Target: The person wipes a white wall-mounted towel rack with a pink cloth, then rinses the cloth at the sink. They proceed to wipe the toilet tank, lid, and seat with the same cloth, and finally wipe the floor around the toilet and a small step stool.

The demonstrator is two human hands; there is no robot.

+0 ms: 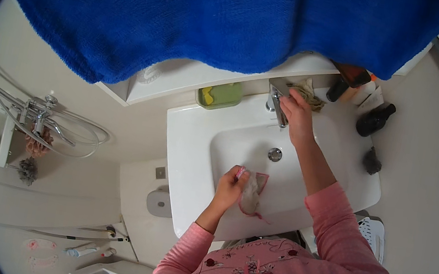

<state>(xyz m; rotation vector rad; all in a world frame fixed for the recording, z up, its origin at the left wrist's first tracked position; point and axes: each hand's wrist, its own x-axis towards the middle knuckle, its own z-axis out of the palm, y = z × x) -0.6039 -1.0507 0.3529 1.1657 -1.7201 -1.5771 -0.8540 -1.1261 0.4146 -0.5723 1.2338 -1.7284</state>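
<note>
My left hand grips a whitish cloth with pink edging by one corner. The cloth hangs in front of the hand, over the near part of the white washbasin. At the far side of the bowl, my right hand is up against the chrome mixer tap, its fingers stretched out at the tap's upper part. Whether they press on the lever is hard to make out. Below the tap lies the round metal drain.
A green soap dish with a yellow piece sits left of the tap. Behind my right hand lies a crumpled rag. A dark bottle and a dark mesh puff occupy the right rim. Overhead hangs a blue towel.
</note>
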